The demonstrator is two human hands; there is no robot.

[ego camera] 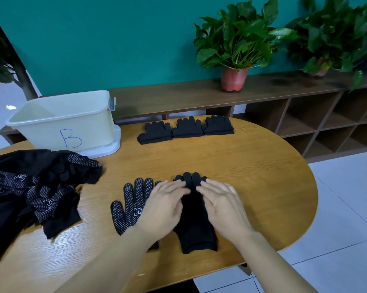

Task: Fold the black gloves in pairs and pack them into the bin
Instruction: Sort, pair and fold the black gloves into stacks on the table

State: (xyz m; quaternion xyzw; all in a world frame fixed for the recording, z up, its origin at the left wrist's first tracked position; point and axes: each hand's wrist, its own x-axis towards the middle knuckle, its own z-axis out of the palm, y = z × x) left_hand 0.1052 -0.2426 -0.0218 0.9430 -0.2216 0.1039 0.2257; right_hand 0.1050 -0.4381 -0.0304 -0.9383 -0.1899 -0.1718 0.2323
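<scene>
Left hand [163, 208] and right hand [222, 206] both lie flat on a plain black knit glove [196, 225]. It lies lengthwise on the oval wooden surface [252, 176], cuff toward the person.

Left fingers [176, 187] and right fingers [212, 187] are straight and loosely together. They are clamped on nothing, just resting on the fabric. The tips of the two hands almost meet over the glove's upper part, and the glove's own fingertips stick out just beyond them.

Just left of the left fingers is a black glove with white grip dots [129, 204]. It lies flat, dotted side up, partly under the left palm. Can't tell if it touches the plain glove, since the hand covers that edge.

Further left of the fingers is a heap of loose black gloves [30, 187], some dotted sides showing, at the surface's left edge.

Well beyond the fingertips, at the far side, sit three folded black glove pairs [186, 129] in a row, side by side, edges touching.

Beyond and left of the fingers is a pale yellow plastic bin [66, 123] with a blue "B" on its wall. It stands upright on a white lid [108, 148], near the heap.

Past the surface a wooden shelf [167, 96] carries potted green plants [235, 39].
</scene>
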